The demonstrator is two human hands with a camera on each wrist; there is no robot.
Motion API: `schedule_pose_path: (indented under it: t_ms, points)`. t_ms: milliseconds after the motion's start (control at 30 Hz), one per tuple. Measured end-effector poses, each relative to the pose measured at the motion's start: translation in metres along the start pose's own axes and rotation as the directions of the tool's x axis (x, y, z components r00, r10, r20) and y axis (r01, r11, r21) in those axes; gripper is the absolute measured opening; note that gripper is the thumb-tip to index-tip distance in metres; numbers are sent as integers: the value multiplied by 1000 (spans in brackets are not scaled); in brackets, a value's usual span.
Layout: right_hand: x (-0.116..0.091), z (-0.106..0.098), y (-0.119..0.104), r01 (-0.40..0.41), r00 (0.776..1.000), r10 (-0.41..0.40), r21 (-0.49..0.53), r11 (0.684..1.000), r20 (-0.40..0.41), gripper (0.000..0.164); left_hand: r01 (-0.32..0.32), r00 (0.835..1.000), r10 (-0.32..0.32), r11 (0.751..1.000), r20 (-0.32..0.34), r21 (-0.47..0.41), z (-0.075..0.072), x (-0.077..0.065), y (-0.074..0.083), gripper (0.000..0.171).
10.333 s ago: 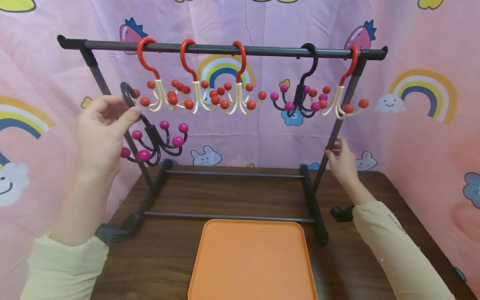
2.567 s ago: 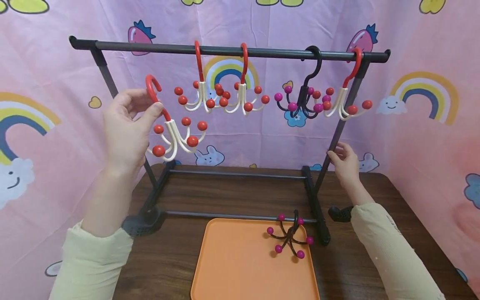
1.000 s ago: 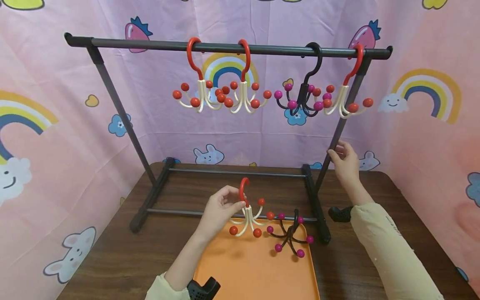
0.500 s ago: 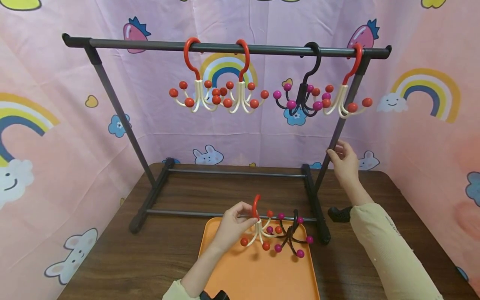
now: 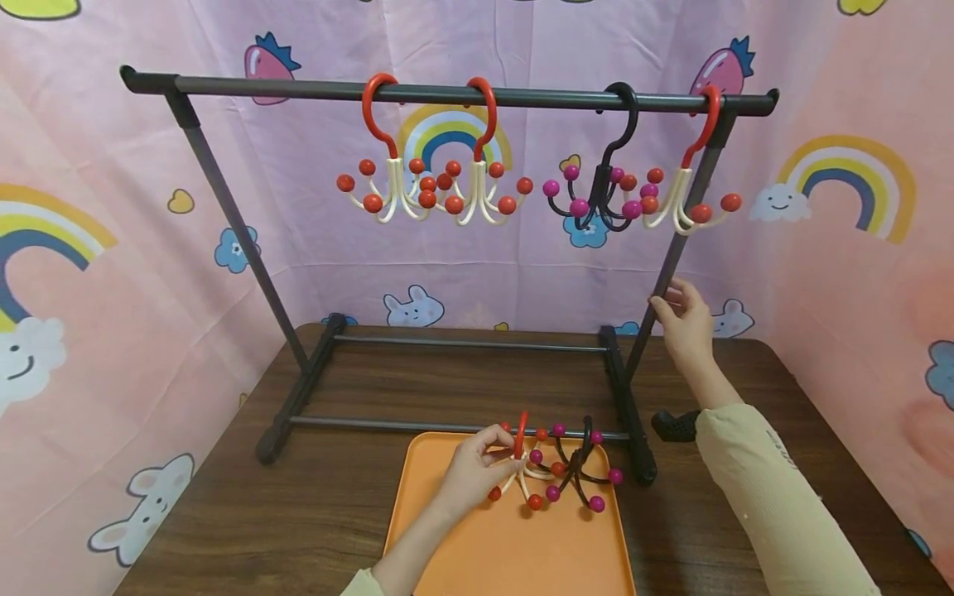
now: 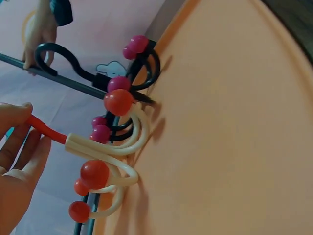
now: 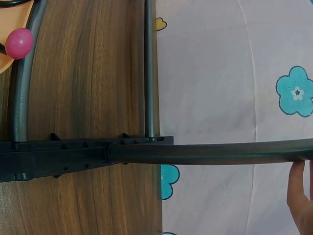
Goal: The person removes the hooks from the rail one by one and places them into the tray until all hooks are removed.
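With thumb and fingers my left hand [image 5: 473,473] pinches the red stem of a cream octopus hook hanger [image 6: 88,147] tipped with red balls. Its curved arms are right at the surface of the orange tray [image 5: 522,550], towards the tray's far right part. Close beside it, a black octopus hook hanger [image 5: 576,468] with magenta balls stands on the tray, its hook upward. My right hand [image 5: 687,327] grips the right post [image 7: 220,152] of the dark garment rack, thumb in front and fingers partly hidden behind it.
On the rack's top bar [image 5: 298,88] hang two red-and-cream hangers [image 5: 395,182] left of the middle, plus a black hanger [image 5: 600,186] and another red-and-cream one [image 5: 681,199] at the right. The rack's lower front rail [image 5: 350,424] runs behind the tray. A patterned curtain surrounds the wooden table [image 5: 224,497].
The black hanger, then a red-and-cream one, came off the rack's left part. The black one now stands on the tray; my left hand has lowered the red-and-cream one beside it. My right hand stays put.
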State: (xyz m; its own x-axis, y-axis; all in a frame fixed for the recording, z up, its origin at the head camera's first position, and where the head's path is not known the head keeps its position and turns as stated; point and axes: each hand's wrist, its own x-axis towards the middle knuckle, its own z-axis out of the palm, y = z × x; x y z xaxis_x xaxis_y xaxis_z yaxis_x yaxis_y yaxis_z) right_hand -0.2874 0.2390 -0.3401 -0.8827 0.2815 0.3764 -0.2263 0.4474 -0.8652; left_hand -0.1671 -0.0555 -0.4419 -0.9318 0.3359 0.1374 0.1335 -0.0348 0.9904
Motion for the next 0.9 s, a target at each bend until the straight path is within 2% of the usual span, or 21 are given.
schedule_pose_path:
  t_ms: [167,300,433,500,567,733,900]
  points:
    - [0,1,0,-2,1000,2,3,1000,2,34,9,1000,-9,1000,-12,30,2,-6,8,16]
    - [0,1,1,0,1000,0,5,1000,6,34,14,1000,-13,994,-7,104,-1,-5,2,19]
    - [0,0,1,8,1000,-8,4,1000,9,33,-31,999,34,965,-7,260,-9,-2,-7,20]
    - [1,0,1,8,1000,-8,2,1000,7,33,-63,997,72,944,-16,323,-15,1,-5,18]
    - [1,1,2,7,1000,-7,0,1000,3,33,-79,994,100,934,-42,349,-19,2,8,17]
    - [2,1,2,11,1000,-11,-3,1000,-4,34,-87,979,152,912,-134,400,-31,5,52,13]
    - [2,-1,1,5,1000,-5,1,1000,1,33,-86,965,185,894,-187,439,-51,13,82,11]
